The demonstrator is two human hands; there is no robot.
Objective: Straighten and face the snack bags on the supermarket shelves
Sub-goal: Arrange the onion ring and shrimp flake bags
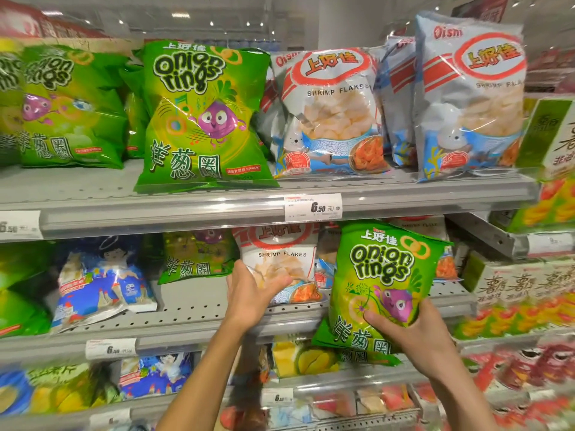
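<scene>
The right hand [427, 332] is reaching up from the lower right, its grip clamped on a green onion bag [381, 290]: the thumb is pressing across the front of the bag low down and the fingers are curling round its right edge. That bag is standing upright and facing out, held in front of the right end of the middle shelf [199, 321], its bottom hanging past the shelf lip. The left hand [252, 295] is stretching forward on a straight forearm, fingers straight and apart, the palm lying against the lower left of a shrimp bag [281, 265] that is standing on the middle shelf; the thumb is lying across the bag's front. Just left of it, farther back on the same shelf, one more onion bag is sitting in shadow [199, 259], and a blue bag [102, 284] is leaning tilted at the left. On the top shelf [217, 194] three onion bags are showing in front: one sharp and upright in the centre [202, 119], one blurred to its left [71, 110], and one cut by the left edge, with more edges tucked behind. Beside them two shrimp bags are facing out, one near the centre [329, 116] and one at the right [469, 98], with further ones behind that cannot be counted. One clear price tag [312, 207] is sitting on the top shelf rail.
</scene>
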